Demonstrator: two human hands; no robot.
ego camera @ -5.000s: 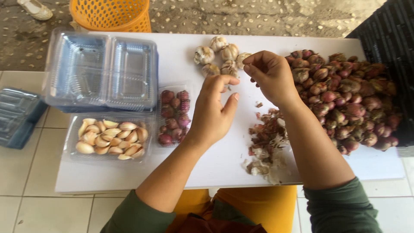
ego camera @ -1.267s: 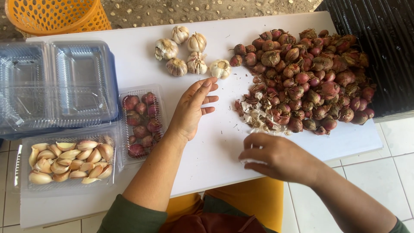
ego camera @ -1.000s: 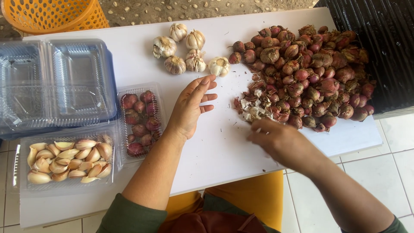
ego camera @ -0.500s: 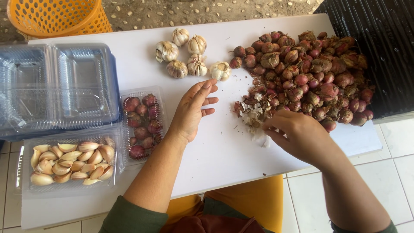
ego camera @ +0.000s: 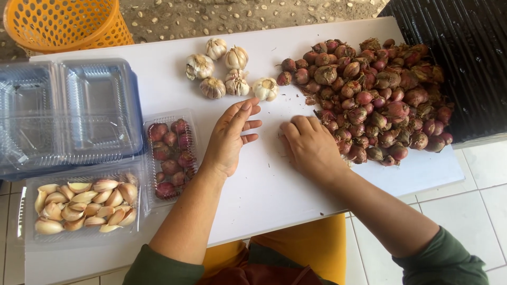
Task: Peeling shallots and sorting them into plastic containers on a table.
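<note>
My left hand (ego camera: 231, 137) lies flat and open on the white table (ego camera: 264, 179), fingers pointing toward a cluster of garlic bulbs (ego camera: 227, 71). My right hand (ego camera: 311, 145) rests palm down on the table at the near left edge of a big pile of shallots (ego camera: 375, 95), fingers curled over scraps of skin; whether it holds anything is hidden. Left of my left hand stands a small clear tray of peeled shallots (ego camera: 170, 155). At the near left, another clear tray holds peeled garlic cloves (ego camera: 84, 206).
A stack of empty clear plastic boxes (ego camera: 68, 113) fills the left of the table. An orange mesh basket (ego camera: 66, 21) stands on the gravel beyond the far edge. A black ribbed crate (ego camera: 465, 58) sits to the right of the shallots. Tiled floor lies below.
My right hand came up from the table's near edge and slid left across the front of the shallot pile. The loose skins there are now under it. My left hand stayed put.
</note>
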